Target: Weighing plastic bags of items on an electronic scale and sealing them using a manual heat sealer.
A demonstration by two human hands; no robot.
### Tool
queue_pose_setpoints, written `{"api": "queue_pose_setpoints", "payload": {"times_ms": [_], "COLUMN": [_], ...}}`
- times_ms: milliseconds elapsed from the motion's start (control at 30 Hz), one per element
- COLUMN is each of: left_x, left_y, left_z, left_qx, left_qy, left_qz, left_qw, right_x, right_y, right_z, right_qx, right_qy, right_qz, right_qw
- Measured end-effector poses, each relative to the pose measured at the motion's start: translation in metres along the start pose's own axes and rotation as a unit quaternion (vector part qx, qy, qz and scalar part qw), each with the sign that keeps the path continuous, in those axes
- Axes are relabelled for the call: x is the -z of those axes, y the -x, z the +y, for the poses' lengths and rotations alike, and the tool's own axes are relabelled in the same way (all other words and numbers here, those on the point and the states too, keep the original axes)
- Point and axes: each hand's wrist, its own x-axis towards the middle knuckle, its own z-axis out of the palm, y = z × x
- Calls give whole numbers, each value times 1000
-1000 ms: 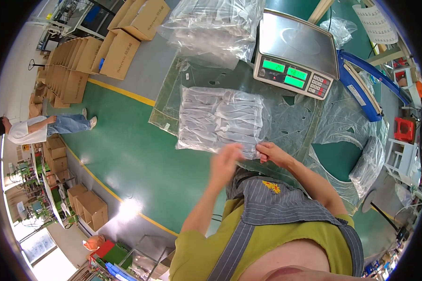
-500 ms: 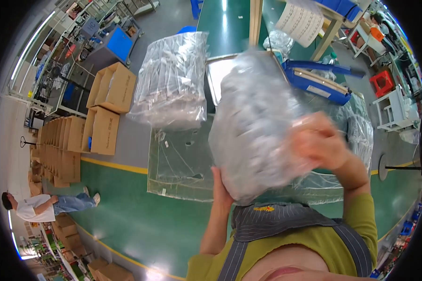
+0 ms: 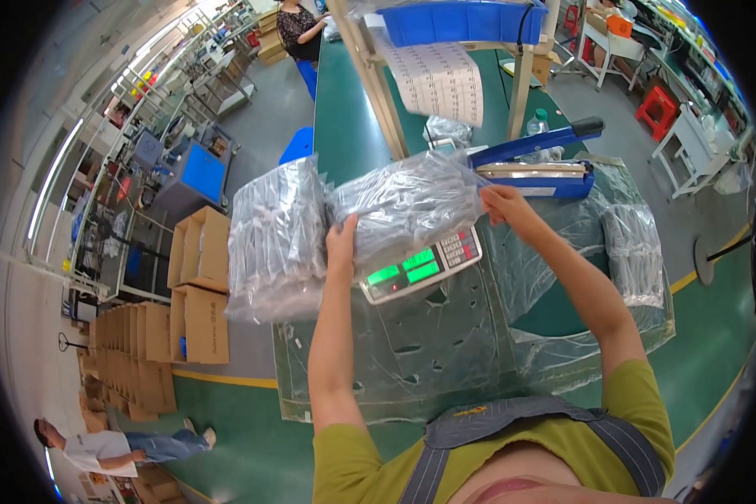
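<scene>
A filled clear plastic bag [image 3: 407,202] with greyish contents lies over the top of a digital counting scale [image 3: 466,252], hiding most of its plate. The green displays and the keypad show below the bag's near edge. My right hand [image 3: 506,207] is closed in a pinch on the bag's right end. At the bag's left end my left hand [image 3: 341,241] grips the lower corner, its fingers partly hidden by the plastic. Just left of that hand, a second filled plastic bag [image 3: 273,235] lies at the table's left edge.
A blue impulse sealer [image 3: 546,181] stands right of the scale, with a bottle [image 3: 538,123] behind it. Another filled bag [image 3: 632,256] lies at the table's right. A printed sheet [image 3: 441,80] hangs below a blue bin [image 3: 462,23]. Cardboard boxes [image 3: 202,323] stand on the left floor.
The bag has moved from in front of my chest, away from me, onto the scale, and has turned sideways. My right hand's motion blur is gone. Both arms now reach farther forward.
</scene>
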Motion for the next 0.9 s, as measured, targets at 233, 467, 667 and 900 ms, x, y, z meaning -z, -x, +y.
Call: {"api": "queue_pose_setpoints", "payload": {"times_ms": [233,467,667,900], "left_x": [-53,-112,-123,-132], "left_y": [31,25,45,44], "left_z": [114,176,164,161], "left_qx": [-308,-214,-124,-92], "left_qy": [-41,189,323,381], "left_qz": [-8,-245,-324,-312], "left_qw": [951,927,880,865], "right_x": [26,-28,-32,-31], "right_y": [-13,-23,1,-2], "right_z": [-36,-96,-101,-93], "right_qx": [155,361,409,366], "right_qy": [165,34,225,163], "right_qz": [168,206,219,221], "right_qw": [959,909,857,889]}}
